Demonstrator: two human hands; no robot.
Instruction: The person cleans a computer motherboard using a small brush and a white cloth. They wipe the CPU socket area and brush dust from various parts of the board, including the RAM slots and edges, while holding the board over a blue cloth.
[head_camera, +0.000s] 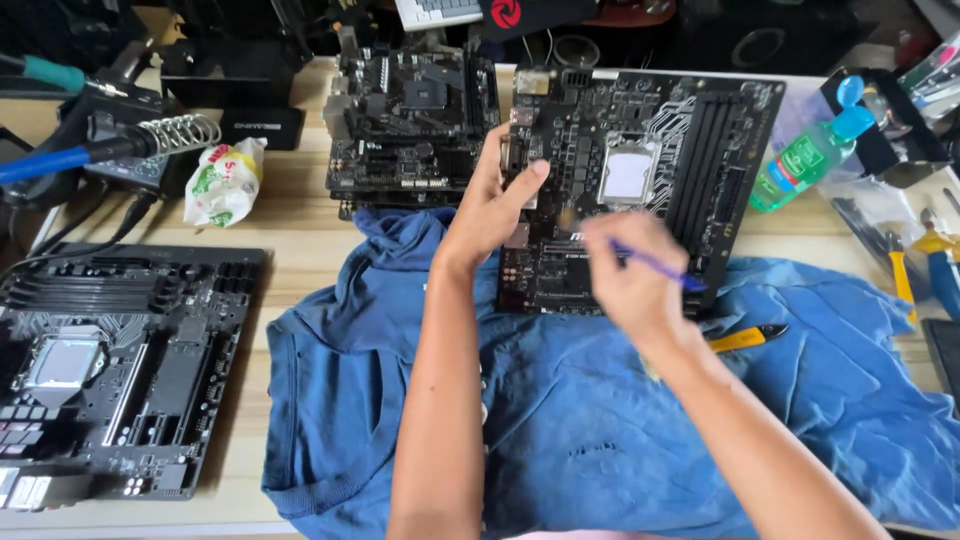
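While a black motherboard (640, 180) lies partly on a blue shirt (600, 420) spread over the wooden worktop (290, 210), it is steadied at its left edge by the left hand (490, 205), whose fingers are extended and whose thumb is pressed on the board's surface. A thin purple tool (660, 268), perhaps a brush or pen, is pinched in the right hand (630, 275), which is blurred and held over the board's lower middle. A second motherboard (410, 120) is seen just beside the first, to its left. A third motherboard (110, 370) is seen well apart at the left edge of the worktop. A soldering iron in its coil stand (180, 132) and a crumpled packet (225, 180) are placed at the upper left. A green bottle with a blue cap (810, 155) is seen at the right, near yellow-handled pliers (745, 338).
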